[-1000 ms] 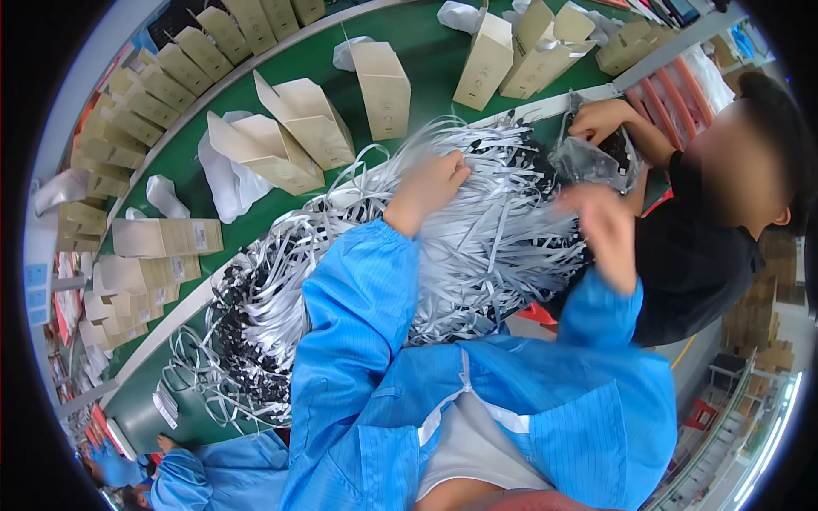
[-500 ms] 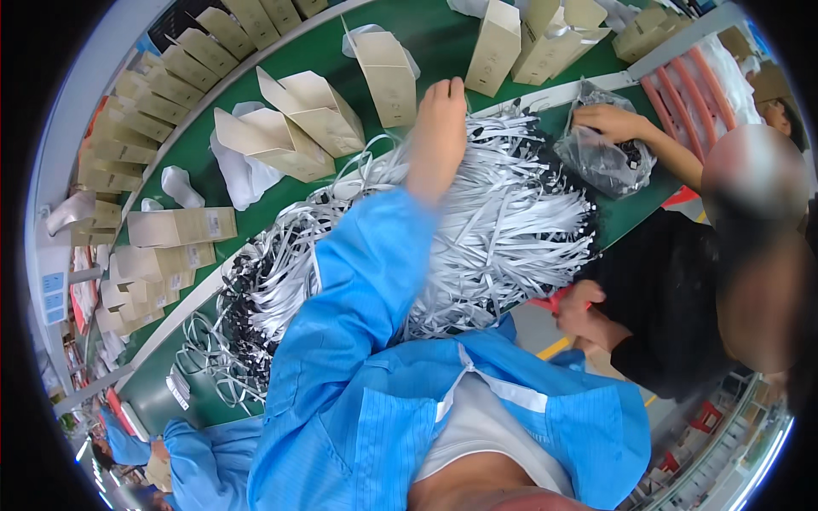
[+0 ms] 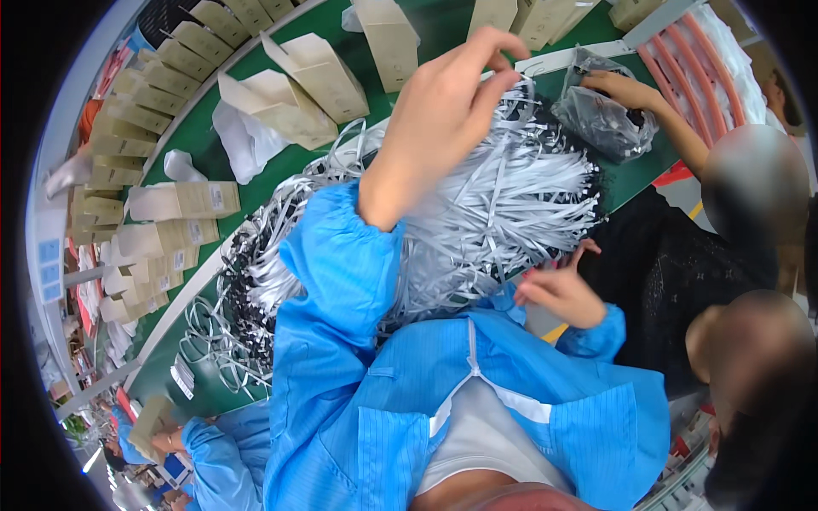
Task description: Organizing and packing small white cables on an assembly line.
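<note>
A large heap of white flat straps with black ends (image 3: 511,192) covers the middle of the green table. My left hand (image 3: 439,119) is over the heap's far side, its fingers bent and the thumb held apart; nothing shows between them. Low at the heap's near right edge is my right hand (image 3: 562,296), fingers loosely spread and pointing left, with nothing plainly held. Just beyond my left hand stands an open beige box (image 3: 388,43). Other fingers (image 3: 584,251), apparently a co-worker's, show right behind my right hand.
At the right, a co-worker's hand (image 3: 618,88) reaches into a clear plastic bag (image 3: 605,128) of dark items. Open beige boxes (image 3: 285,111) and white wrapped pieces (image 3: 243,140) line the far side. Red padded bars (image 3: 694,77) stand far right. Another blue-sleeved person (image 3: 226,451) is lower left.
My left hand has lifted off the far edge toward me, its fingers now apart. My right hand has come into view at the lower right. The co-worker's red item there no longer shows clearly.
</note>
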`<action>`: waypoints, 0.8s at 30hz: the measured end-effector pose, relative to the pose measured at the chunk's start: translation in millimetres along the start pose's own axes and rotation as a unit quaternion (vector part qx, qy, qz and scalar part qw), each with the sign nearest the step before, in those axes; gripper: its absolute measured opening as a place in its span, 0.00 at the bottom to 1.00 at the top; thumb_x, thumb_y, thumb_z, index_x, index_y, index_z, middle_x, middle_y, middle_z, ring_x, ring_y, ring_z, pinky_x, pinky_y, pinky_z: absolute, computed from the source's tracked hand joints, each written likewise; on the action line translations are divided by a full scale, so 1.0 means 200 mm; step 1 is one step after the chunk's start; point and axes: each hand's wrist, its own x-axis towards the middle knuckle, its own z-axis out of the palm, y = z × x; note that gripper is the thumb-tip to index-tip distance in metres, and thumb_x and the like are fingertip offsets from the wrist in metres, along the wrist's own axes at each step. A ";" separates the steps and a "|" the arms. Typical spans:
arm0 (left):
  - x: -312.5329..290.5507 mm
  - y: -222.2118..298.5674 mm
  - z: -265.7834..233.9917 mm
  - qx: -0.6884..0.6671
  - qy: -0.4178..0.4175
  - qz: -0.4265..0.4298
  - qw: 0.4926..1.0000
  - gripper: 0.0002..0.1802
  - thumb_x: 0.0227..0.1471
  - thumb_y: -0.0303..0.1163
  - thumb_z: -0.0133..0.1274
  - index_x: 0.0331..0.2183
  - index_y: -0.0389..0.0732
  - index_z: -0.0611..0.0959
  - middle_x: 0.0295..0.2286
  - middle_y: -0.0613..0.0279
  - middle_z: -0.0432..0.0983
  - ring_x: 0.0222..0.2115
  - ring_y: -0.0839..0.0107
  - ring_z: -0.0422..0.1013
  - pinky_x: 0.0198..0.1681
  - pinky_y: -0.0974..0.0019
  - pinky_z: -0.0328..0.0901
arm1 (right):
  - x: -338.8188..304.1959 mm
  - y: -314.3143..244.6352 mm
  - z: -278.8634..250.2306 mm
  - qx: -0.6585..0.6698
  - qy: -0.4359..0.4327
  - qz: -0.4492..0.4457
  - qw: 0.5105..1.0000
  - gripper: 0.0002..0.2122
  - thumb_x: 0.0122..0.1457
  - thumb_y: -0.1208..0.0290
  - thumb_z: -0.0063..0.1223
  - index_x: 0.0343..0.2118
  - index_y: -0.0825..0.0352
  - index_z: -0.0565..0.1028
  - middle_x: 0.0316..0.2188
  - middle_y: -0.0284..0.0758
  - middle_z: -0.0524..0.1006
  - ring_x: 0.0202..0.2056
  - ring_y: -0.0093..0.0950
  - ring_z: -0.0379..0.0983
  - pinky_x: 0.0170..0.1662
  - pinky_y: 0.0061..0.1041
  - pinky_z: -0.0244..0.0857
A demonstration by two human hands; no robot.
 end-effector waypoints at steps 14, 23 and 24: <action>-0.40 -0.04 -0.38 -0.144 -0.376 -0.138 0.905 0.09 0.58 0.26 0.52 0.41 0.37 0.82 0.26 0.61 0.78 0.25 0.73 0.72 0.30 0.71 0.66 | 0.04 -0.51 -0.72 0.335 0.098 -0.507 0.788 0.20 0.71 0.57 0.41 0.44 0.73 0.74 0.25 0.33 0.77 0.25 0.23 0.73 0.35 0.24 0.68; 0.03 0.46 -0.30 0.019 -0.043 0.220 0.974 0.16 0.51 0.13 0.49 0.40 0.35 0.83 0.31 0.53 0.80 0.34 0.66 0.79 0.35 0.66 0.71 | 0.31 -0.80 -0.03 0.168 0.175 -0.425 0.872 0.32 0.52 0.63 0.69 0.57 0.71 0.67 0.52 0.42 0.73 0.56 0.32 0.68 0.59 0.31 0.61; 0.05 0.51 -0.36 0.030 0.004 0.198 0.980 0.16 0.51 0.14 0.50 0.42 0.35 0.82 0.32 0.53 0.81 0.35 0.66 0.79 0.37 0.65 0.72 | 0.33 -0.78 -0.05 0.165 0.182 -0.430 0.869 0.32 0.52 0.63 0.69 0.57 0.71 0.67 0.52 0.42 0.73 0.56 0.32 0.68 0.59 0.31 0.61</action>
